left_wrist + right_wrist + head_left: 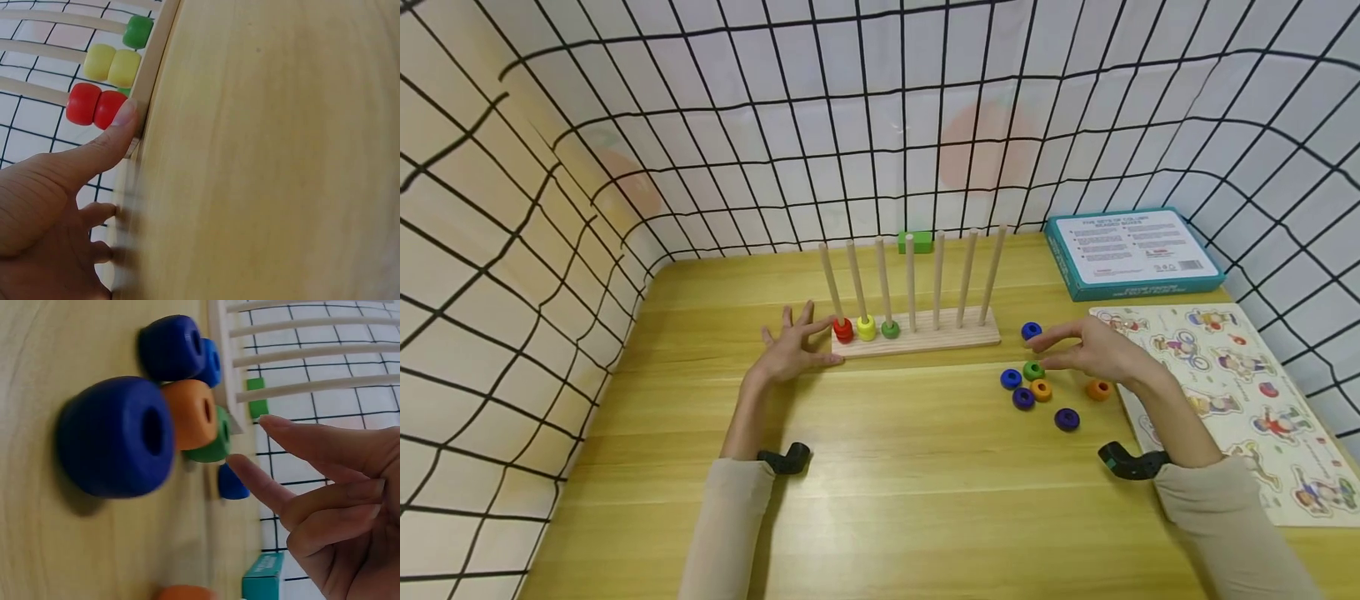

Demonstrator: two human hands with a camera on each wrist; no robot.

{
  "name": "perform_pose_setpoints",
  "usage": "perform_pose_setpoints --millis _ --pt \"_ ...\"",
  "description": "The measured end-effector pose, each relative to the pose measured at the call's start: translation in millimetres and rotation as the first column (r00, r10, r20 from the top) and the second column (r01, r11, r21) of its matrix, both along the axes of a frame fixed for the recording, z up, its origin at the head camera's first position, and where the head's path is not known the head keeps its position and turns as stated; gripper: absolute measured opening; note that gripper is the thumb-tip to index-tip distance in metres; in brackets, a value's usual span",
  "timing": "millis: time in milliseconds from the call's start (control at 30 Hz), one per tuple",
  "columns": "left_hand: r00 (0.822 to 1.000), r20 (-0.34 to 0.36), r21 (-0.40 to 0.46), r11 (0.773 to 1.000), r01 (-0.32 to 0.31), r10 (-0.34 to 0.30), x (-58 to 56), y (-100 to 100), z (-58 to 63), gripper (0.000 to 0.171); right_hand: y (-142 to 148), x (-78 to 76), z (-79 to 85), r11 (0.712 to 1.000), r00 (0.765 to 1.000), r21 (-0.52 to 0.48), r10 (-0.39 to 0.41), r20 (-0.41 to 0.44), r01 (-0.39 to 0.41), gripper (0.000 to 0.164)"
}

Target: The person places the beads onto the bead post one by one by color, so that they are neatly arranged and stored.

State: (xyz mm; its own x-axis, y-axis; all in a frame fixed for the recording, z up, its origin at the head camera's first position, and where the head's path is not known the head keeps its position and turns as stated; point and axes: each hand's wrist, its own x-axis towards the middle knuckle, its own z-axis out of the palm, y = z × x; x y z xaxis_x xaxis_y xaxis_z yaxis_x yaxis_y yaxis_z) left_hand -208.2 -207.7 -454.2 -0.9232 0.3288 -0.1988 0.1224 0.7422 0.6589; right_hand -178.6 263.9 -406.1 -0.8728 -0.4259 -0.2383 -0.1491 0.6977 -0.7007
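A wooden bead rack (917, 343) with several upright pegs stands on the table. Two red beads (83, 105), two yellow beads (100, 62) and one green bead (137, 32) sit on its leftmost pegs. My left hand (788, 346) touches the rack's left end with thumb and index finger, the other fingers spread on the table. Over the loose beads hovers my right hand (1093, 350), thumb and index finger apart with nothing between them. Closest to its fingertips is a loose green bead (1033, 370). A blue bead (1032, 331) lies just behind.
Around the green bead lie another blue bead (1011, 379), orange beads (1041, 390) and dark purple beads (1067, 419). A picture board (1247, 400) lies at the right, below a teal box (1135, 254). Behind the rack is a green block (915, 242) near the black grid netting (868, 108).
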Motion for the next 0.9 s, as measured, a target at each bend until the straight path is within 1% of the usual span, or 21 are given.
perform_pose_setpoints --millis 100,300,567,833,900 --pt "1.000 -0.003 0.002 1.000 0.002 -0.002 0.3 0.6 -0.1 0.078 -1.1 -0.5 -6.9 1.000 0.999 -0.027 -0.003 0.039 0.004 0.034" --pt "1.000 -0.002 -0.002 1.000 -0.001 0.001 1.2 2.0 0.2 0.078 -4.7 -2.7 -14.7 0.999 0.997 -0.039 -0.014 0.072 0.017 0.031" --pt "1.000 -0.004 -0.005 1.000 -0.012 0.012 1.9 1.4 0.4 0.077 -5.0 -5.4 -15.3 1.000 0.997 0.012 -0.011 0.074 0.010 0.029" --pt "1.000 -0.002 0.002 1.000 -0.013 0.013 2.2 1.5 0.7 0.078 -3.6 -6.0 -18.7 0.999 0.996 -0.044 0.017 0.085 -0.013 0.027" --pt "1.000 -0.001 0.001 1.000 -0.013 0.013 2.1 1.8 0.7 0.078 -3.2 -6.1 -18.7 0.999 0.996 -0.035 -0.007 0.093 0.010 0.027"
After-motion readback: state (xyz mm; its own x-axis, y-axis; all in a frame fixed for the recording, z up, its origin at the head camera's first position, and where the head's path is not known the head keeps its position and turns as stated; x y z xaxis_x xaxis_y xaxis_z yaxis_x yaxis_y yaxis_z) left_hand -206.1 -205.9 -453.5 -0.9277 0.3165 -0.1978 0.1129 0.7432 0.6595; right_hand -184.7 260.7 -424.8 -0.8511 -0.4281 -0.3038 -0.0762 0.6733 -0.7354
